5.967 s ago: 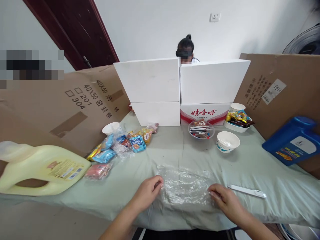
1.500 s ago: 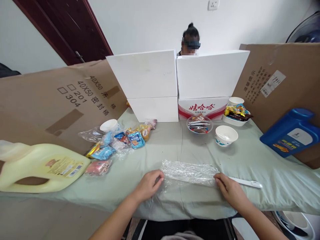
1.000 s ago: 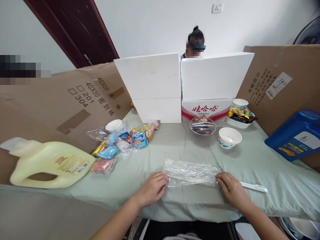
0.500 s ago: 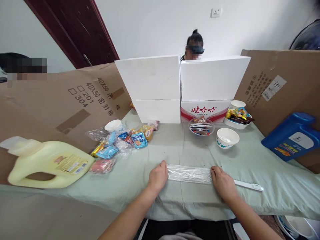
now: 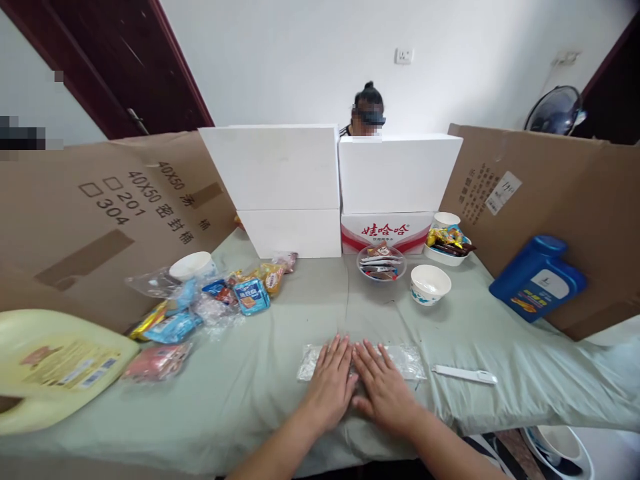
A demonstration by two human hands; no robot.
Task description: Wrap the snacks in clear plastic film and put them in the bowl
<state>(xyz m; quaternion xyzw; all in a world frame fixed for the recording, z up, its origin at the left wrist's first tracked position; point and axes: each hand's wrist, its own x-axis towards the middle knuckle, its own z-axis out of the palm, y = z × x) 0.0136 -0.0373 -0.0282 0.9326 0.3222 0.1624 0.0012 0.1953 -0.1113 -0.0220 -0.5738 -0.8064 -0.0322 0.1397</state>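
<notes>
A folded strip of clear plastic film (image 5: 407,360) lies across the cloth-covered table in front of me. My left hand (image 5: 331,380) rests flat on its middle, fingers stretched out. Beside it, my right hand (image 5: 383,383) is also laid flat on the film, palm down, the two hands almost touching. Parts of the film under the palms are hidden. To the right of the film lies a white plastic utility knife or similar slim handle (image 5: 465,375), touched by neither hand.
Wrapped snacks (image 5: 253,297), a white bowl (image 5: 193,265) and a yellow jug (image 5: 65,367) are on the left. At the back right stand a clear bowl of sachets (image 5: 381,261), a paper bowl (image 5: 430,285) and a blue bottle (image 5: 537,280). White boxes (image 5: 280,173) and cardboard (image 5: 540,220) wall the table.
Both hands have let go of the film's ends and moved inward onto its middle, fingers now spread flat. The film lies against the table. The view has shifted to the right.
</notes>
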